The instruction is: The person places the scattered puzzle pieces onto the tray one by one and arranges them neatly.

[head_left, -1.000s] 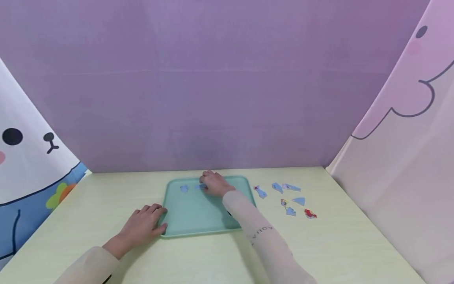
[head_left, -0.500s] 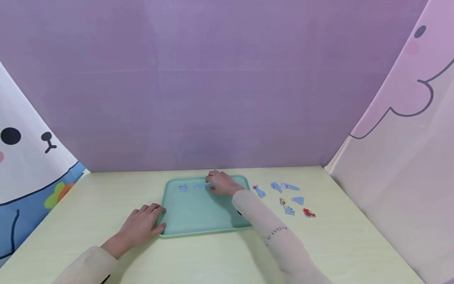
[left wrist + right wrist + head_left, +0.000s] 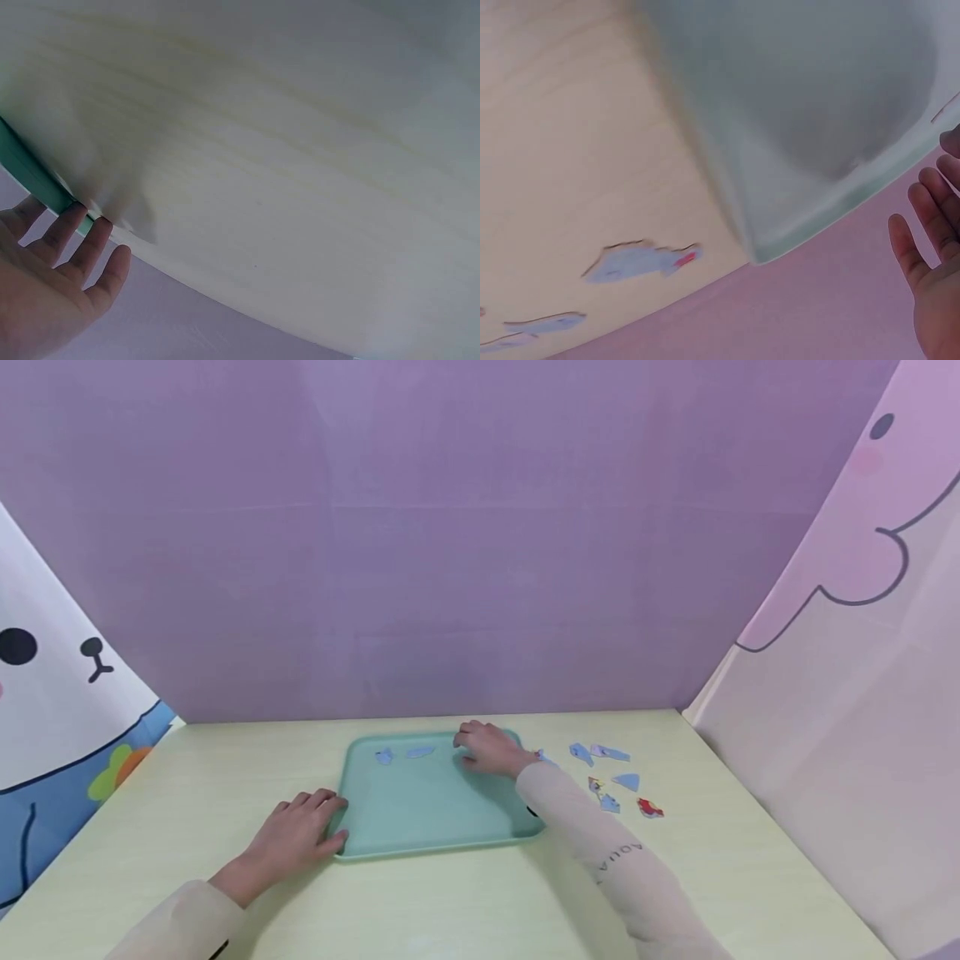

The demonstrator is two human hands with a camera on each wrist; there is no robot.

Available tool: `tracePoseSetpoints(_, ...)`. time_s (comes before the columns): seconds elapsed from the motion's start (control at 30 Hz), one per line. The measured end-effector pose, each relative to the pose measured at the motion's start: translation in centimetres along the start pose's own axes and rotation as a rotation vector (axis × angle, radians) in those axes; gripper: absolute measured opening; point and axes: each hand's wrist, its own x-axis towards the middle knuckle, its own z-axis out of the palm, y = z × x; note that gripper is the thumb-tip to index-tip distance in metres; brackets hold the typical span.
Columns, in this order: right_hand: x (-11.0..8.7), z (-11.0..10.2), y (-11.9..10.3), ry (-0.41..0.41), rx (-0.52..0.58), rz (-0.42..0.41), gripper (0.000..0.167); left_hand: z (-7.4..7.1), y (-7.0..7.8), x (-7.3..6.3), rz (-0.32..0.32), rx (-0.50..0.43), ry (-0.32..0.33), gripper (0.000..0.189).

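On the pale green tray [image 3: 435, 814] in the head view lie two small pale-blue paper cutouts, like puzzle pieces: a left piece [image 3: 384, 757] and a flat, slim piece [image 3: 420, 752]. My left hand [image 3: 296, 833] rests at the tray's left edge; in the left wrist view its spread fingers [image 3: 94, 247] touch the tray's side. Above the tray's far right part is my right hand [image 3: 491, 750], its fingers loosely bent and nothing seen in them. In the right wrist view, its fingers [image 3: 934, 214] appear beside the tray's rim [image 3: 810, 240].
Right of the tray lie several more pieces: a blue piece with a red patch [image 3: 637, 262], a blue triangle [image 3: 627, 782] and a red piece [image 3: 650, 808] among them. A purple cloth [image 3: 450, 568] hangs behind the pale wooden table [image 3: 420, 910], with printed cloths at both sides.
My right hand has moved right, away from the slim blue piece, which now lies uncovered on the tray. The left hand has stayed at the tray's edge.
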Motion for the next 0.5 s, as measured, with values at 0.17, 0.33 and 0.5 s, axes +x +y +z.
tracePoseSetpoints(0.17,-1.3,-0.3,0.8,0.001,0.005,0.024,0.026,0.0,0.0,0.0,0.000,-0.002,-0.002,0.041)
tracePoseSetpoints(0.33,-2.5,-0.7,1.5,0.012,0.038,0.042,0.026,0.0,-0.1,0.0,0.001,-0.006,-0.003,0.041)
tracePoseSetpoints(0.5,-3.7,-1.0,2.4,0.030,0.074,0.078,0.026,0.1,-0.1,0.0,0.001,-0.002,-0.004,0.041)
